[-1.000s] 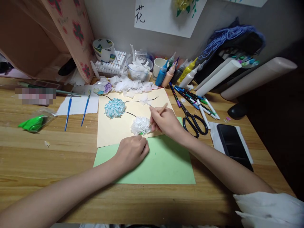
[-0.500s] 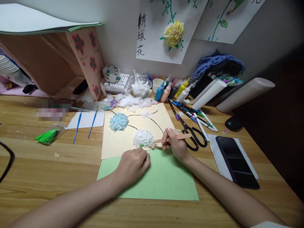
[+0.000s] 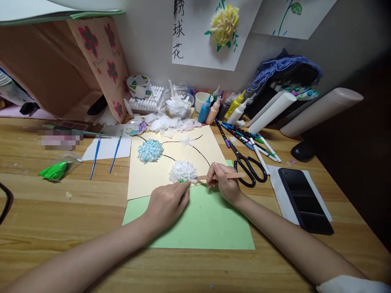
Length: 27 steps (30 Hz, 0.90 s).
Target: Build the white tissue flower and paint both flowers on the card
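A white ruffled paper flower (image 3: pixel 182 170) sits on the cream paper (image 3: pixel 143 186), with a bit of green under its lower edge. My right hand (image 3: pixel 224 182) is closed around a flat wooden craft stick (image 3: pixel 236 175), whose left tip touches the flower's right edge. My left hand (image 3: pixel 167 204) rests over the cream and green sheets. Its index finger reaches to the flower's lower edge, the thumb is apart from it, and the other fingers are curled mostly out of sight. A blue-and-white paper flower (image 3: pixel 150 151) and a small white paper piece (image 3: pixel 185 140) lie farther back among drawn black stems.
Black-handled scissors (image 3: pixel 244 162) and several pens (image 3: pixel 241 136) lie right of the paper. A phone (image 3: pixel 305 201) is at far right. White paper scraps (image 3: pixel 166 123), a bowl (image 3: pixel 179 106) and paint bottles (image 3: pixel 204 110) stand behind. Two brushes (image 3: pixel 95 158) lie left.
My left index finger has stretched out to the white flower's lower edge. My right hand keeps the stick at the flower's right side. The whole view has shifted slightly.
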Each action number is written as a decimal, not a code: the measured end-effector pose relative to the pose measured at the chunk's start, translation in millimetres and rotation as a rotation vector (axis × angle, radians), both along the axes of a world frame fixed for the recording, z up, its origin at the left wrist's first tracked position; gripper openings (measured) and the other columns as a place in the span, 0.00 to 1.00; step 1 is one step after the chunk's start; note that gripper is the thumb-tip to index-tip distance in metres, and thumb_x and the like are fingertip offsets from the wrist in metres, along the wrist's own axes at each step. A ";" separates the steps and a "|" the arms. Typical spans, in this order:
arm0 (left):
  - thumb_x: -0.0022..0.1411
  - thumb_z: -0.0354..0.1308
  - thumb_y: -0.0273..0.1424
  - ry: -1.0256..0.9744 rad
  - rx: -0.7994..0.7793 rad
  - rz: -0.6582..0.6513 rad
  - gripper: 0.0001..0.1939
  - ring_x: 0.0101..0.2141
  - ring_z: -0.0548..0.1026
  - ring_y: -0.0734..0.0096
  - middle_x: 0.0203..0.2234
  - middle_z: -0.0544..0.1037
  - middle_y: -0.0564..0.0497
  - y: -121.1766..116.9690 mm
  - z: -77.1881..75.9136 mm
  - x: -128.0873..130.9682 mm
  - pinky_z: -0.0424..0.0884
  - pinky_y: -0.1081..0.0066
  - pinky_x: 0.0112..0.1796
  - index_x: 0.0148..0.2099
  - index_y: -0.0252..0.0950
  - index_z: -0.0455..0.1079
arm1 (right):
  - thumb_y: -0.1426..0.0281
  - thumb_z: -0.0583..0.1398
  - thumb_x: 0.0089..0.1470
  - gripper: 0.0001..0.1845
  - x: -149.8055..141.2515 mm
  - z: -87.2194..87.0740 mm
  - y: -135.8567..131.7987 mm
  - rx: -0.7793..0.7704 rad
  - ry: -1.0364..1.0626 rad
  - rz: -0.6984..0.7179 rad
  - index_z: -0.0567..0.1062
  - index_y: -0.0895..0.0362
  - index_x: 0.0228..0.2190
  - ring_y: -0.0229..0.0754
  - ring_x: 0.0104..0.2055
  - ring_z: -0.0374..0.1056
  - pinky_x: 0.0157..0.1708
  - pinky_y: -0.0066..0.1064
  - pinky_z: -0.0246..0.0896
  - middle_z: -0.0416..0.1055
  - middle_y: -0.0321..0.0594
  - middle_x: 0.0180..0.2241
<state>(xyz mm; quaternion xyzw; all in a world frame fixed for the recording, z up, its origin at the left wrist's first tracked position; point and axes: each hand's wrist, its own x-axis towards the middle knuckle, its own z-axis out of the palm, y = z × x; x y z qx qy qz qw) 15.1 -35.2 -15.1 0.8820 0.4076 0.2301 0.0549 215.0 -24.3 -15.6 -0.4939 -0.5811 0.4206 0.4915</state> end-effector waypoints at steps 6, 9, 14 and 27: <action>0.63 0.52 0.28 -0.010 -0.015 0.009 0.13 0.21 0.75 0.70 0.24 0.79 0.54 0.4 -0.4 -1.2 0.61 0.71 0.22 0.49 0.35 0.69 | 0.60 0.49 0.62 0.26 1.2 -0.2 -0.8 0.032 -0.027 0.051 0.69 0.57 0.18 0.31 0.16 0.60 0.17 0.24 0.53 0.65 0.33 0.14; 0.63 0.52 0.28 -0.004 -0.009 0.005 0.15 0.20 0.74 0.70 0.23 0.79 0.54 1.1 -0.7 -1.0 0.62 0.71 0.22 0.51 0.34 0.68 | 0.60 0.48 0.62 0.25 1.0 -0.8 0.1 0.073 -0.058 0.073 0.69 0.57 0.18 0.31 0.17 0.61 0.18 0.24 0.54 0.66 0.33 0.15; 0.62 0.52 0.27 -0.028 -0.025 0.017 0.15 0.21 0.74 0.72 0.25 0.80 0.54 1.1 -2.0 0.9 0.62 0.72 0.22 0.52 0.33 0.68 | 0.61 0.48 0.63 0.24 2.0 -2.4 1.0 0.086 -0.090 0.087 0.69 0.57 0.19 0.30 0.17 0.60 0.19 0.23 0.55 0.66 0.33 0.16; 0.62 0.50 0.26 -0.015 -0.012 -0.018 0.13 0.19 0.73 0.73 0.23 0.79 0.54 0.5 2.1 1.8 0.61 0.72 0.21 0.48 0.34 0.69 | 0.55 0.49 0.60 0.25 -13.0 5.4 6.5 -0.124 0.024 -0.034 0.68 0.57 0.20 0.31 0.15 0.60 0.14 0.23 0.54 0.67 0.33 0.14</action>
